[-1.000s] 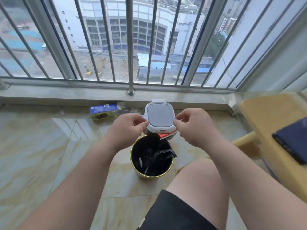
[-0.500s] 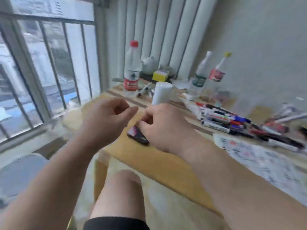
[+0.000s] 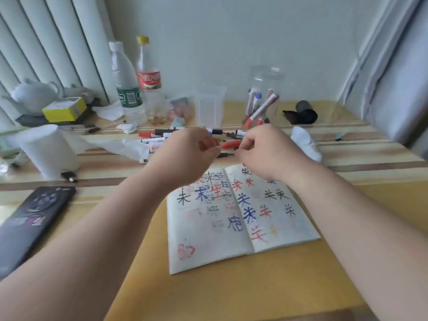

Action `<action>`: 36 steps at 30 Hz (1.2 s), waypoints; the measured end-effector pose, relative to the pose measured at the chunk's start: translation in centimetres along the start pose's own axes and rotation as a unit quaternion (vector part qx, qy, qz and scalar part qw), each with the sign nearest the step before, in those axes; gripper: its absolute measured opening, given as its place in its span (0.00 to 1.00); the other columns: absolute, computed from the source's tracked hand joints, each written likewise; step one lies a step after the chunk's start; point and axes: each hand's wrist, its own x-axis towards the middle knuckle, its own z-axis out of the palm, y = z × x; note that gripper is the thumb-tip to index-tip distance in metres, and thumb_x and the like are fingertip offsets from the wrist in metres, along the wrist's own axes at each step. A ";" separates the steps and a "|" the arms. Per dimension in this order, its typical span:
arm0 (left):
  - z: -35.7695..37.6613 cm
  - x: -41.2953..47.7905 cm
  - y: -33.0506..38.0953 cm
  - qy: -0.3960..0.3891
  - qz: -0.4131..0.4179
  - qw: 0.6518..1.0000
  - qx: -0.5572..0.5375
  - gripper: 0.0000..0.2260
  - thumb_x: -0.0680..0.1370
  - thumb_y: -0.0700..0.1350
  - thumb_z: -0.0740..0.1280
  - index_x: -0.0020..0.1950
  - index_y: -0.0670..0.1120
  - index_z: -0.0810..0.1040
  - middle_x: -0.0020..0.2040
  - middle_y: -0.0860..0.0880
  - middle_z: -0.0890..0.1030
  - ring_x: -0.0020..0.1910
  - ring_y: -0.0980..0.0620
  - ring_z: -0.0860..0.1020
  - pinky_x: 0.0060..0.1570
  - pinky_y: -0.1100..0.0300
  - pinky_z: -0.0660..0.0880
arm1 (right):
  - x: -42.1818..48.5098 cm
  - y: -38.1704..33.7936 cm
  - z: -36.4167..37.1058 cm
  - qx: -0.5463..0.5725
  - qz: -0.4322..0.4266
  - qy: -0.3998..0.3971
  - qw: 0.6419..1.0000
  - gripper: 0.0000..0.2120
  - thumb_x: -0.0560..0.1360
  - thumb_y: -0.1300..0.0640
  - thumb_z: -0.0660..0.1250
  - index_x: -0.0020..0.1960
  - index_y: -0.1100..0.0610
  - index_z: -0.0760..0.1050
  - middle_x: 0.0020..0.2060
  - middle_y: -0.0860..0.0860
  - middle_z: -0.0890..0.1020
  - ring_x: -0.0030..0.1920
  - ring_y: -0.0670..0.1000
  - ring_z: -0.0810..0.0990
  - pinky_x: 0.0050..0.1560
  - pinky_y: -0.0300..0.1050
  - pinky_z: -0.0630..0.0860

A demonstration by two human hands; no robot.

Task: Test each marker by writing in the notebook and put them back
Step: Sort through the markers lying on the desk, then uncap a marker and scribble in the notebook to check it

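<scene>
An open notebook [image 3: 208,253] lies on the yellow table [image 3: 231,295], its pages full of black, blue and red test characters. Beyond it, several loose markers [image 3: 157,136] lie in a pile. A clear jar [image 3: 265,89] at the back holds a few more markers. My left hand [image 3: 190,154] and my right hand [image 3: 268,151] hover side by side over the notebook's far edge, fingers curled, with nothing visible in them. A red marker [image 3: 230,144] lies in the pile, seen in the gap between the two hands.
A dark phone [image 3: 34,216] lies at the left, a tissue roll [image 3: 48,149] behind it. Two bottles [image 3: 128,89], an empty plastic cup [image 3: 209,105], a yellow box [image 3: 64,108], a black roll [image 3: 303,112] and a white cloth [image 3: 305,142] crowd the back.
My view swung from a floor bin by the window round to the table. Both hands kept their curled pose and now hang over the marker pile.
</scene>
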 end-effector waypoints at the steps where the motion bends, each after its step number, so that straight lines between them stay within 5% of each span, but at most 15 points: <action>1: 0.7 0.7 0.0 -0.005 -0.003 1.000 0.009 0.06 0.79 0.51 0.70 0.43 0.53 0.81 0.39 0.56 0.82 0.33 0.57 0.77 0.33 0.61 0.70 | 0.7 0.8 0.1 -0.016 0.003 -0.002 1.000 0.08 0.76 0.55 0.67 0.38 0.51 0.80 0.35 0.48 0.82 0.37 0.49 0.80 0.33 0.41 0.71; 9: 3.3 2.4 -3.8 0.025 -0.063 0.997 0.034 0.03 0.80 0.48 0.68 0.48 0.54 0.81 0.36 0.62 0.78 0.34 0.64 0.75 0.32 0.71 0.66 | 5.8 4.7 4.0 -0.156 0.004 -0.012 0.988 0.10 0.75 0.61 0.64 0.52 0.50 0.79 0.49 0.49 0.80 0.49 0.55 0.78 0.45 0.48 0.77; 15: 2.5 1.7 -6.2 -0.020 -0.054 0.998 0.039 0.03 0.80 0.49 0.69 0.48 0.58 0.80 0.38 0.64 0.78 0.36 0.61 0.77 0.37 0.62 0.74 | 6.9 5.5 4.6 -0.152 0.007 -0.052 0.987 0.10 0.75 0.58 0.65 0.51 0.46 0.80 0.53 0.46 0.80 0.57 0.52 0.76 0.52 0.47 0.76; 20: 2.5 1.5 -6.0 -0.054 -0.032 0.997 0.042 0.03 0.80 0.50 0.68 0.49 0.59 0.80 0.39 0.65 0.77 0.37 0.69 0.75 0.35 0.69 0.68 | 7.0 5.4 4.1 -0.138 0.007 -0.078 0.987 0.04 0.75 0.54 0.66 0.43 0.46 0.77 0.49 0.44 0.78 0.59 0.50 0.74 0.60 0.50 0.76; 24: 1.2 1.5 -5.5 -0.033 -0.041 0.999 -0.001 0.04 0.80 0.50 0.69 0.46 0.59 0.80 0.41 0.63 0.80 0.38 0.68 0.76 0.36 0.74 0.68 | 6.3 6.1 3.5 -0.114 -0.007 -0.065 0.991 0.03 0.77 0.54 0.67 0.47 0.47 0.76 0.46 0.43 0.77 0.53 0.49 0.76 0.53 0.48 0.75; 29: -1.4 0.9 -3.2 -0.169 -0.002 0.984 0.051 0.07 0.77 0.56 0.72 0.53 0.58 0.82 0.44 0.62 0.82 0.42 0.63 0.80 0.45 0.63 0.78 | 4.9 6.0 2.2 0.111 -0.061 0.066 0.990 0.07 0.75 0.54 0.74 0.42 0.46 0.78 0.39 0.42 0.82 0.41 0.45 0.79 0.41 0.42 0.72; 33: -1.1 -0.4 -3.6 -0.214 0.012 0.975 0.065 0.10 0.77 0.54 0.72 0.58 0.60 0.81 0.48 0.64 0.82 0.47 0.64 0.79 0.48 0.65 0.76 | 3.8 5.0 2.5 0.382 -0.068 0.126 0.913 0.08 0.76 0.58 0.72 0.39 0.50 0.80 0.30 0.44 0.81 0.30 0.44 0.76 0.35 0.40 0.73; 36: -0.1 -1.2 -4.7 -0.216 0.024 0.974 0.057 0.11 0.78 0.54 0.72 0.60 0.61 0.79 0.51 0.65 0.80 0.50 0.66 0.76 0.43 0.74 0.71 | 3.7 3.9 3.7 0.551 0.022 0.141 0.823 0.17 0.81 0.58 0.66 0.34 0.51 0.77 0.25 0.49 0.74 0.26 0.48 0.68 0.26 0.41 0.65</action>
